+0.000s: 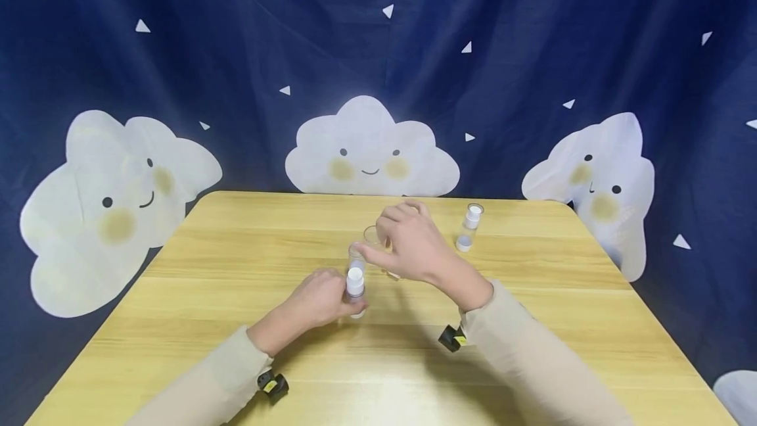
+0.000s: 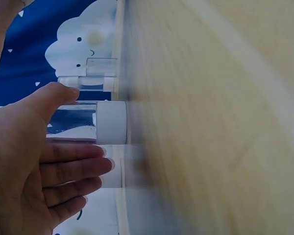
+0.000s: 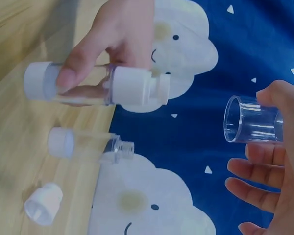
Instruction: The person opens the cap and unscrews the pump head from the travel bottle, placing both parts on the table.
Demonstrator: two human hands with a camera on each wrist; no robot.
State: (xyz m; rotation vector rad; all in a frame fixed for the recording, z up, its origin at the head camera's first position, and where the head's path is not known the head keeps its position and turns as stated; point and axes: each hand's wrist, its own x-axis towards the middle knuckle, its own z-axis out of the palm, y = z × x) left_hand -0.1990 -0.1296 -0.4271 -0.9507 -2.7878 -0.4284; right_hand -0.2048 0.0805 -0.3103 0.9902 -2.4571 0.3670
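Note:
My left hand holds a clear pump bottle with a white base and white pump head, thumb on one side and fingers on the other. Its base stands at the tabletop in the left wrist view. Above and to the right, my right hand pinches a clear cap between thumb and index finger, apart from the pump. The other right fingers are loosely bent. Behind the held bottle stands a second clear bottle, with a bare threaded neck. Close to it is a loose white pump head.
At the back right of the wooden table stands another bottle with a white pump under a clear cap. The left wrist view also shows a clear cylinder beside that bottle. A dark blue cloud-print curtain hangs behind.

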